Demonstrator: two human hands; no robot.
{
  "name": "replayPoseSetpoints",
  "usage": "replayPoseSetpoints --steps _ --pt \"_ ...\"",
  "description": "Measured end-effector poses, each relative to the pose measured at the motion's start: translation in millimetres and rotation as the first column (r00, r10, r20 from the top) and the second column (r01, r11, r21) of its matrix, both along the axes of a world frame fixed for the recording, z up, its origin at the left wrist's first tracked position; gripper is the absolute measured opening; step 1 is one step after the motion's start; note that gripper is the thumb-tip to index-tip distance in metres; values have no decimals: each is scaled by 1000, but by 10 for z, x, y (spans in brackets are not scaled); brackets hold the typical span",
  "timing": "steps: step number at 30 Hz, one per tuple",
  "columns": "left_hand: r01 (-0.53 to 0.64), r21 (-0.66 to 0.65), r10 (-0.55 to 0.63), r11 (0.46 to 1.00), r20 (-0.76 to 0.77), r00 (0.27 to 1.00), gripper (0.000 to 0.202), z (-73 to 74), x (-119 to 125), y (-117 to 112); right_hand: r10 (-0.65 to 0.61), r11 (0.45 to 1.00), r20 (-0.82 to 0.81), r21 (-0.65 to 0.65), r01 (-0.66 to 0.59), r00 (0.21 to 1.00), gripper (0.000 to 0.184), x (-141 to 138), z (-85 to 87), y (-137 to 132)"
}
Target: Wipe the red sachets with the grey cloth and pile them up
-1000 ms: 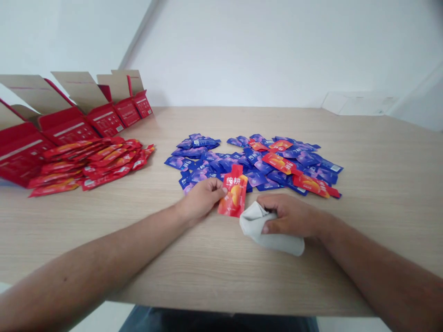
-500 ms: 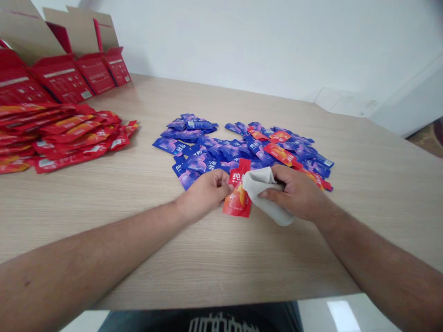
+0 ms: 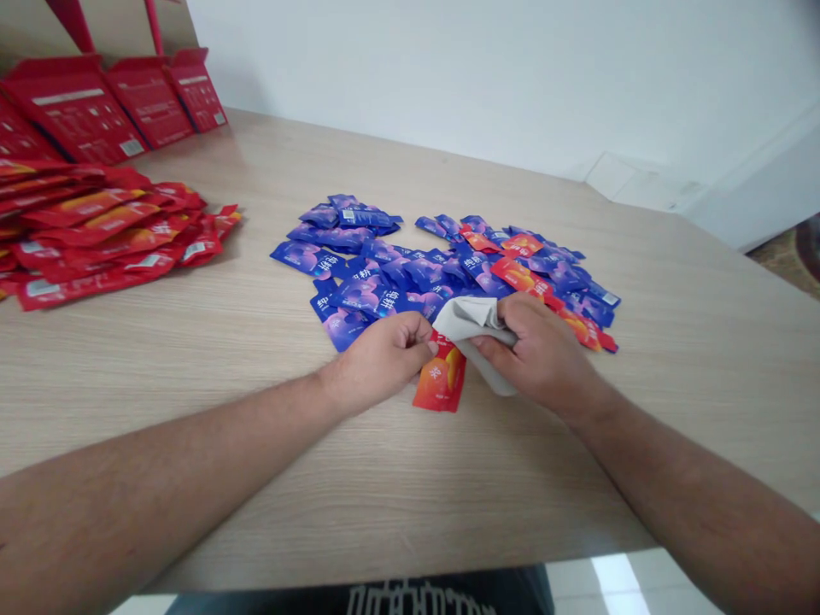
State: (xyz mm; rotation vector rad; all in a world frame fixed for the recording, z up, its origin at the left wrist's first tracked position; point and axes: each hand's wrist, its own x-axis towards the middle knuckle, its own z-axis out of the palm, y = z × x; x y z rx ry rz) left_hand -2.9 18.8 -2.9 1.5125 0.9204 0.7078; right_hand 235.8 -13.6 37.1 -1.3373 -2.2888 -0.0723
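Note:
My left hand (image 3: 377,359) is closed on the left edge of a red-orange pouch (image 3: 442,381) that lies on the wooden table (image 3: 256,342). My right hand (image 3: 543,354) grips a crumpled white cloth (image 3: 467,318) and presses it over the pouch's upper part, hiding its top. Just behind both hands spreads a pile of blue pouches (image 3: 384,273) with a few red-orange ones (image 3: 512,273) mixed in.
A heap of red-orange pouches (image 3: 96,235) lies at the left of the table. Behind it stand open red cartons (image 3: 115,107) with raised flaps. White wall behind; the table's near edge runs along the bottom, with floor at the right.
My right hand has lifted the cloth from the table onto the pouch's top. The left hand stays on the pouch. The view has shifted right and tilted down.

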Motion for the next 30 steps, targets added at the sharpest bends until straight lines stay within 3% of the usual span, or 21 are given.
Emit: replayPoseSetpoints --steps 9,23,25,28,30 --pt "86 -71 -79 994 94 992 20 50 -59 -22 -4 999 -51 -38 2 999 24 32 34 -49" --pt "96 -124 -77 988 149 986 19 31 -86 -60 10 999 -78 -39 -13 997 20 -42 21 -74" --pt "74 -139 -48 988 179 983 21 23 -83 -60 53 996 -58 -70 -57 997 19 -104 -9 -128" --pt "-1 -144 32 990 216 976 22 18 -85 -59 251 959 12 -137 -247 968 11 -185 -21 -230" --pt "9 -115 13 993 196 981 22 22 -91 -58 314 940 43 -152 -304 948 7 -183 -2 -253"
